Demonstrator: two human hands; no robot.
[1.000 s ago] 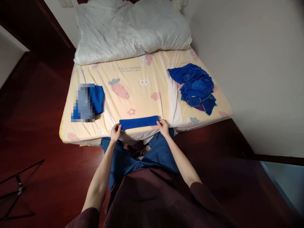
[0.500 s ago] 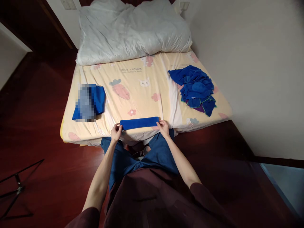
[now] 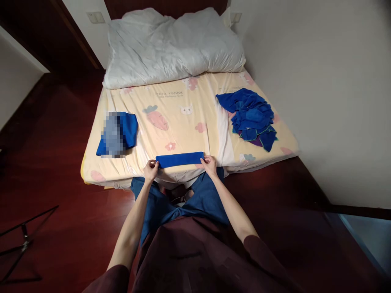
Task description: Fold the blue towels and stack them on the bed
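Currently: left hand (image 3: 150, 169) and right hand (image 3: 209, 164) are pinching the ends of a folded blue cloth (image 3: 179, 159) between their fingers, stretching it along the bed (image 3: 183, 122) edge.

Blue cloth (image 3: 179, 159), seemingly folded into a narrow strip, flat near bed edge.

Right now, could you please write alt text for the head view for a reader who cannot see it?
Both hands, left hand and right hand, grip the ends of a narrow folded blue cloth at the near edge of a bed. A loose pile of blue cloths lies to the right, a folded stack to the left.
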